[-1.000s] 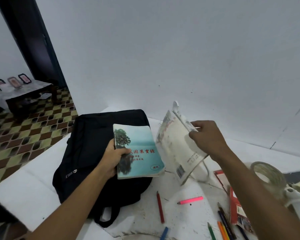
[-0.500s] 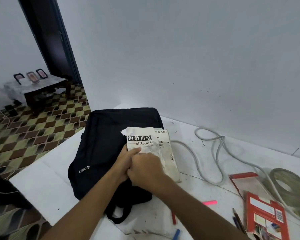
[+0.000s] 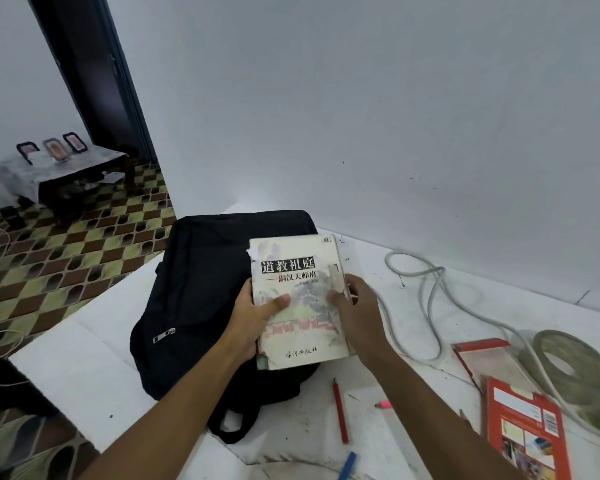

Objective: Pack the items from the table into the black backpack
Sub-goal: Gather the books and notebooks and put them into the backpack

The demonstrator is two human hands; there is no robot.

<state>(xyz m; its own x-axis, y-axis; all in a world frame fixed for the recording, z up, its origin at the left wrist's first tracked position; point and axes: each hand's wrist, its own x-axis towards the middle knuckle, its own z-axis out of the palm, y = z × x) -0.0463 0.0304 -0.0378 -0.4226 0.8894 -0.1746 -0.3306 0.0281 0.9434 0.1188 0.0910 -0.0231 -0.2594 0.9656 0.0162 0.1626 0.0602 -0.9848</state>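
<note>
Both hands on the white book, held face up over the right half of the black backpack, which lies flat and zipped on the white table. Left hand grips the left edge, thumb across the cover; right hand holds the right edge, fingers curled onto it. Red pencil, blue pencil, pink highlighter, orange box and grey cable lie on the table to the right

Dim, flat indoor light, cool cast. Soft shadows under arms on counter. Wide-angle bend at edges; tape roll at rt edge motion-blurred.
</note>
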